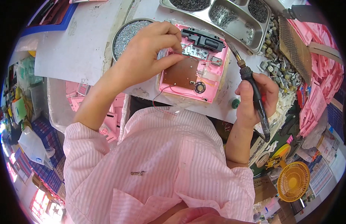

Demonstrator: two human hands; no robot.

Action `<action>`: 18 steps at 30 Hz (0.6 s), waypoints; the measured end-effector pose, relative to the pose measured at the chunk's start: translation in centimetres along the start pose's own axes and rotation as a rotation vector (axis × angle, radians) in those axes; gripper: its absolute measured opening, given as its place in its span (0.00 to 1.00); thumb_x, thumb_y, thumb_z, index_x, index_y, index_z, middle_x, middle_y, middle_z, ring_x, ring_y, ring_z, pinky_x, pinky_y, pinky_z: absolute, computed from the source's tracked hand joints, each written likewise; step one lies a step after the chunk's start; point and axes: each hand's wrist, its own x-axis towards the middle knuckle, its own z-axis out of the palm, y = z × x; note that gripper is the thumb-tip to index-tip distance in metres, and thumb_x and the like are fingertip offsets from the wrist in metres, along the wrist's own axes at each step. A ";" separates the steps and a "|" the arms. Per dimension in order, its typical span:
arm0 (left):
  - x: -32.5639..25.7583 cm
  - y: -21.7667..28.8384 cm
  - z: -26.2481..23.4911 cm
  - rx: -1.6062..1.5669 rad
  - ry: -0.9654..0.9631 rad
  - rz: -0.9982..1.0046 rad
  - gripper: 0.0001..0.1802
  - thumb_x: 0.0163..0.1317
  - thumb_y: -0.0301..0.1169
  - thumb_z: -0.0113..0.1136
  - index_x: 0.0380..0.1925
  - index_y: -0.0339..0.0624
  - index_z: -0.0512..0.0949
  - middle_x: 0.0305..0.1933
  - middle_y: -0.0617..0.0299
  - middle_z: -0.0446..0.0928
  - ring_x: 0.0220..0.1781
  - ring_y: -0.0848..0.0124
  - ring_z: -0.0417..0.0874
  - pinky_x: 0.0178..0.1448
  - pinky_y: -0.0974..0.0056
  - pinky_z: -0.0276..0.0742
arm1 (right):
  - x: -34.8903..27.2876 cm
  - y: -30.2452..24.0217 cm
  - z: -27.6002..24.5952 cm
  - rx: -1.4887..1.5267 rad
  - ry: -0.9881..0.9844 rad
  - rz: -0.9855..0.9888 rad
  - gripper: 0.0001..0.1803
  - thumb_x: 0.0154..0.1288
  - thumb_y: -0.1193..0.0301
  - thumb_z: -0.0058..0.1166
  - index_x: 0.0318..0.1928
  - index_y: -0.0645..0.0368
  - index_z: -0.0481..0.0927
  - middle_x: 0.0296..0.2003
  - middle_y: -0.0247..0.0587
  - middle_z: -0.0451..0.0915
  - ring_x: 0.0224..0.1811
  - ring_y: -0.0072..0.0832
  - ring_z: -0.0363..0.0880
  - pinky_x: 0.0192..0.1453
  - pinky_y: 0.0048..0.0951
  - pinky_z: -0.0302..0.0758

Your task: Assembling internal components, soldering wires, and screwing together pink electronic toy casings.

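Note:
My left hand [150, 52] reaches over an open pink plastic casing [213, 89], thumb and forefinger pinched on a thin red wire [188, 45]. Within the casing lie a brown circuit board [179, 72], a black plastic mechanism [208, 43], a small metal motor [216, 61] and a round speaker-like part [200, 87]. More red wire hangs over the near edge. To the right of the casing, my right hand [247, 105] grips a soldering iron [259, 108] by its black handle. Its tip points up and left, near the casing's far right corner.
Left of the casing, partly behind my left hand, stands a round metal bowl [114, 44] of small metal pieces. A compartmented steel tray [203, 19] holds small parts at the back. Small motors [273, 61] and pink plastic parts [311, 108] are heaped at right. A green spool-like object [234, 102] sits near my right hand.

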 end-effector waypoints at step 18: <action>1.4 2.2 4.7 -0.936 0.154 -0.542 0.07 0.65 0.26 0.68 0.40 0.33 0.84 0.30 0.65 0.84 0.28 0.82 0.81 0.31 0.75 0.77 | 4.2 0.1 6.6 0.131 -0.117 0.116 0.30 0.62 0.84 0.62 0.65 0.60 0.71 0.46 0.40 0.81 0.47 0.24 0.84 0.47 0.23 0.82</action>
